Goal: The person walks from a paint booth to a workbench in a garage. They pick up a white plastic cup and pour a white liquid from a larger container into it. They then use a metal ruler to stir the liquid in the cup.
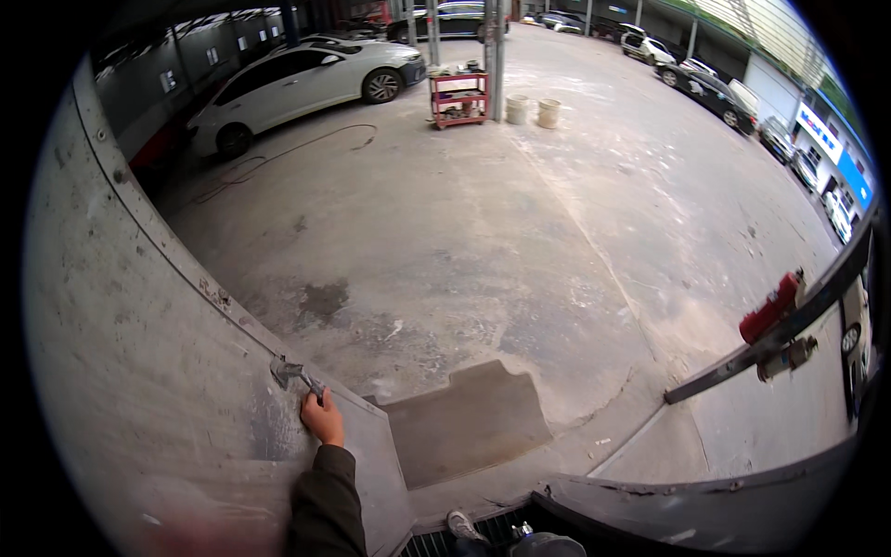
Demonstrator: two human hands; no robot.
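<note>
My left hand (323, 418), in a dark olive sleeve, is closed on a metal latch handle (299, 376) mounted on the worn grey metal door (148, 334) at the left. My right hand is out of sight. At the bottom edge, my shoe (464, 524) shows beside a dark slatted grate (427, 543). Just right of the shoe is a partly visible grey object (552, 546) with a silver fitting, too cut off to make out.
A concrete floor (483, 232) stretches ahead, with a grey mat (464, 427) beyond the doorway, a hose (306, 139), white car (306, 84), red trolley (459, 97) and two buckets (548, 113). At right, red and metal cylinders (770, 306) hang on the frame. More cars line the back.
</note>
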